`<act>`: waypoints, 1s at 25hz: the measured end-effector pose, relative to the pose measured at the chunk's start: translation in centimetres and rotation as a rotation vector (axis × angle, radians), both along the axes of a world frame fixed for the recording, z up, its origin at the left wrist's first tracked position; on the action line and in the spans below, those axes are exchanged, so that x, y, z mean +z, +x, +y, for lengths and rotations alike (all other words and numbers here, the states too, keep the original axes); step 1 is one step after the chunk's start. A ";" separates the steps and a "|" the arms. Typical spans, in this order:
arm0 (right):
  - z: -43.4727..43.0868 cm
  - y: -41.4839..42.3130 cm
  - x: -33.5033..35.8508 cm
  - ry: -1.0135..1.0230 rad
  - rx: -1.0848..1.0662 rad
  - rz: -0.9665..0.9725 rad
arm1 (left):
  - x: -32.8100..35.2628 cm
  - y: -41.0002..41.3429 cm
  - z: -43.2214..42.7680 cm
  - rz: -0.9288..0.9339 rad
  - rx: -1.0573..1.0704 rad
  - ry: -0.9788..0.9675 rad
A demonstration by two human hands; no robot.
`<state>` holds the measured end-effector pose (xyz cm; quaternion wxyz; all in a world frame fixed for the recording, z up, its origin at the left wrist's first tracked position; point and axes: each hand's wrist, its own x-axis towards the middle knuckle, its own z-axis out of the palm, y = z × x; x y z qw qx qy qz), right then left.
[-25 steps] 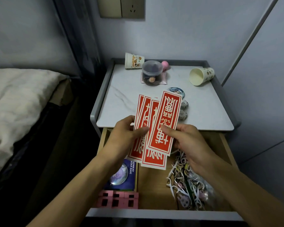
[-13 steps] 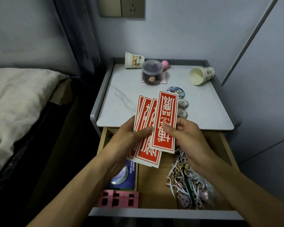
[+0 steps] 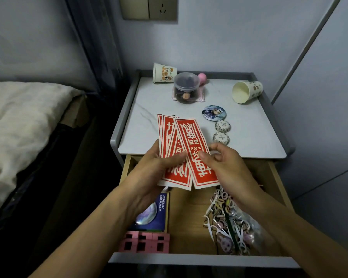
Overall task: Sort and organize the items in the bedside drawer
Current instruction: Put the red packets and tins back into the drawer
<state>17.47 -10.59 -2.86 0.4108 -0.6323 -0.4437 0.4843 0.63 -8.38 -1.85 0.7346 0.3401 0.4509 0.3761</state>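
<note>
A fan of red cards with white characters (image 3: 170,137) is held above the open wooden drawer (image 3: 191,221). My left hand (image 3: 159,169) grips the back cards, thumb across their faces. My right hand (image 3: 225,167) pinches the front red card (image 3: 193,141), which tilts to the left over the others. In the drawer lie a dark blue booklet (image 3: 159,213), pink blocks (image 3: 145,242) at the front left, and a pile of white floss picks and small rings (image 3: 227,219) on the right.
On the nightstand top (image 3: 249,133) lie two paper cups on their sides (image 3: 163,73) (image 3: 246,91), a clear lidded jar (image 3: 186,87), a pink ball (image 3: 202,77) and three round badges (image 3: 213,112). A bed (image 3: 18,121) lies to the left, a wall to the right.
The front card has swung from leaning right to leaning left and slid lower over the others. Both hands have shifted slightly; the badges behind are now uncovered.
</note>
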 end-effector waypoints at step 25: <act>0.8 5.2 3.1 0.273 0.154 -0.588 | 0.2 -1.1 -0.3 0.318 -0.748 0.043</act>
